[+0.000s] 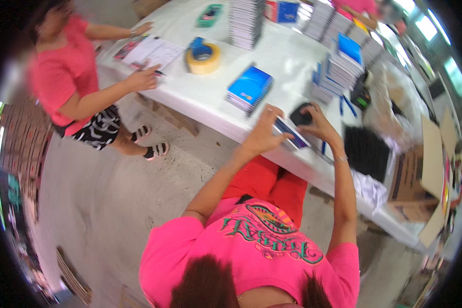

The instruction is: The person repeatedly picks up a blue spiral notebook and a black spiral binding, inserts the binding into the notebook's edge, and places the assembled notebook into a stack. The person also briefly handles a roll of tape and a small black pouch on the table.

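Observation:
Just over the table's near edge, my left hand point(262, 134) is closed on a thin, tilted notebook point(295, 136) with a dark blue and white cover. My right hand point(322, 124) is curled beside it, its fingertips at a small black object point(300, 114). Whether those fingers grip the black object or the notebook's far side, I cannot make out. A blue spiral notebook stack point(250, 86) lies flat on the table point(200, 97), beyond my left hand. Past my right hand rises a taller stack of notebooks point(339, 72), its top cover blue.
Tape rolls point(203, 57) and a tall notebook stack point(245, 23) stand farther back. Pliers-like blue handles point(347, 106), a black bristly pile point(367, 152) and an open carton point(413, 177) are at right. A co-worker point(69, 72) handles papers point(151, 53) at left; another person point(357, 7) is across the table.

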### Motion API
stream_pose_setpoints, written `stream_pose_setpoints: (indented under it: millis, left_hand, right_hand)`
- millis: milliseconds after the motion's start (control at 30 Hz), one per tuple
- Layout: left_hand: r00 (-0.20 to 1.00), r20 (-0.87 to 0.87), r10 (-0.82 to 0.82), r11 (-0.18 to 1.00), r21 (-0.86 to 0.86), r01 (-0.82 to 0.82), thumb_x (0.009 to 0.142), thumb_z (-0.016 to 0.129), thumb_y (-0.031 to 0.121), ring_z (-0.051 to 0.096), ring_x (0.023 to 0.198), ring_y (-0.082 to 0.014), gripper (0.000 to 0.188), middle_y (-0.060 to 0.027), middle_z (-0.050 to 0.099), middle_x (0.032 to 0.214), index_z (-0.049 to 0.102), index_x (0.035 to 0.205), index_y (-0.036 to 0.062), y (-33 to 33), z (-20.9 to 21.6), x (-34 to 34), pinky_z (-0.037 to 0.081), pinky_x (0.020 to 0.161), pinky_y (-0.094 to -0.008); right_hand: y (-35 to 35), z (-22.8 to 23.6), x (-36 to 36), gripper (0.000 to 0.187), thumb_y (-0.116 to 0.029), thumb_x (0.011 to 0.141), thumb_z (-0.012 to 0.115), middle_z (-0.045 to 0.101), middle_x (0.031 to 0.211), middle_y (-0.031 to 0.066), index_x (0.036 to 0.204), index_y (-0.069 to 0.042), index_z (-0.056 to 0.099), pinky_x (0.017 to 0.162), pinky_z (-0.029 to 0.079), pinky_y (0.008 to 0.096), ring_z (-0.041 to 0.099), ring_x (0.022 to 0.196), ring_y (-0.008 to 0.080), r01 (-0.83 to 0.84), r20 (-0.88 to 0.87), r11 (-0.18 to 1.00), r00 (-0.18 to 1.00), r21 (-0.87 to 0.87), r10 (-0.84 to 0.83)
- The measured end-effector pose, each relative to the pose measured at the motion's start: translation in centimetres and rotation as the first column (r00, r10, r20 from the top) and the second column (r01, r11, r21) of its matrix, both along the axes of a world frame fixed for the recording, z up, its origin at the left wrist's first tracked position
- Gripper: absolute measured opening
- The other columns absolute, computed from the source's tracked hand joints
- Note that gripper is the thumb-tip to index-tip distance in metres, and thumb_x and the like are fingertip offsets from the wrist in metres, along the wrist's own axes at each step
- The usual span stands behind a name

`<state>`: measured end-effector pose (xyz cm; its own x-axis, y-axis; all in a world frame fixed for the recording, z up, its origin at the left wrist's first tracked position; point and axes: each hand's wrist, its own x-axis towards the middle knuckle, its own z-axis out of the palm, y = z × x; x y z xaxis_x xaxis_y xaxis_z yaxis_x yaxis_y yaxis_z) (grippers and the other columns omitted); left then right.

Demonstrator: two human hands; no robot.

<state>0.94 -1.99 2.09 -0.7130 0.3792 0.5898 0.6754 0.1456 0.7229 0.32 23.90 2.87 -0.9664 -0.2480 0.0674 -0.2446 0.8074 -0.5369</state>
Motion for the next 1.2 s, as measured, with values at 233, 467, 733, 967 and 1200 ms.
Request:
stream_pose_setpoints:
  millis: [233, 467, 733, 967, 1200]
  left_hand:
    - [0.999, 0.049, 0.023, 0.994, -0.112, -0.017, 0.068, 0.086, 0.022, 0.049, 0.101, -0.0328, 0.056, -0.0145, 0.045, 0.103, 0.048, 0.105, 0.0038, -1.0, 1.2, -0.8, 0.041, 0.091, -0.0396]
    - [0.982, 0.169, -0.079, 0.985, -0.138, 0.103, 0.070, 0.085, 0.031, 0.047, 0.101, -0.0275, 0.061, -0.0116, 0.043, 0.104, 0.046, 0.108, 0.0029, 0.6, 0.3, -1.6, 0.040, 0.091, -0.0351]
    - [0.985, 0.160, -0.064, 0.992, -0.094, 0.080, 0.068, 0.087, 0.032, 0.046, 0.098, -0.0275, 0.066, -0.0121, 0.042, 0.103, 0.045, 0.109, 0.0015, 2.4, 0.0, -0.1, 0.041, 0.089, -0.0360]
    - [0.994, 0.097, 0.041, 0.998, -0.047, -0.037, 0.067, 0.087, 0.030, 0.046, 0.097, -0.0296, 0.066, -0.0129, 0.041, 0.102, 0.045, 0.108, 0.0012, 1.5, -0.8, -0.6, 0.041, 0.087, -0.0386]
    - [0.981, 0.189, 0.047, 0.998, 0.026, -0.053, 0.066, 0.089, 0.031, 0.047, 0.099, -0.0295, 0.069, -0.0136, 0.044, 0.104, 0.045, 0.110, 0.0005, 1.6, -0.3, 0.1, 0.042, 0.089, -0.0395]
  right_hand:
    - [-1.2, 1.0, 3.1, 0.043, -0.037, 0.090, 0.068, 0.049, 0.132, 0.0189, 0.114, -0.002, 0.060, 0.100, 0.043, 0.0351, 0.053, 0.122, 0.0296, 0.217, 0.033, 0.925, 0.976, -0.313, -0.217]
    - [0.8, 2.3, 8.8, 0.047, -0.041, 0.101, 0.051, 0.058, 0.119, 0.0113, 0.122, 0.001, 0.052, 0.100, 0.046, 0.0346, 0.059, 0.110, 0.0204, 0.131, 0.190, 0.404, 0.975, -0.905, 0.110]
    - [-1.9, 8.4, 8.2, 0.047, -0.037, 0.100, 0.054, 0.048, 0.138, 0.0163, 0.129, 0.000, 0.050, 0.107, 0.042, 0.0395, 0.050, 0.126, 0.0278, -0.059, -0.044, -0.191, 0.996, -0.980, -0.083]
    - [-1.9, 15.8, 8.2, 0.023, -0.016, 0.092, 0.065, 0.050, 0.138, 0.0110, 0.111, -0.002, 0.064, 0.099, 0.043, 0.0290, 0.050, 0.123, 0.0188, -0.103, -0.496, 0.708, 0.783, -0.699, -0.376]
    - [0.0, 16.6, 9.5, 0.054, -0.040, 0.089, 0.068, 0.048, 0.140, 0.0204, 0.130, -0.009, 0.052, 0.103, 0.047, 0.0454, 0.050, 0.126, 0.0416, -0.464, -0.434, -0.047, 0.856, -0.885, -0.281]
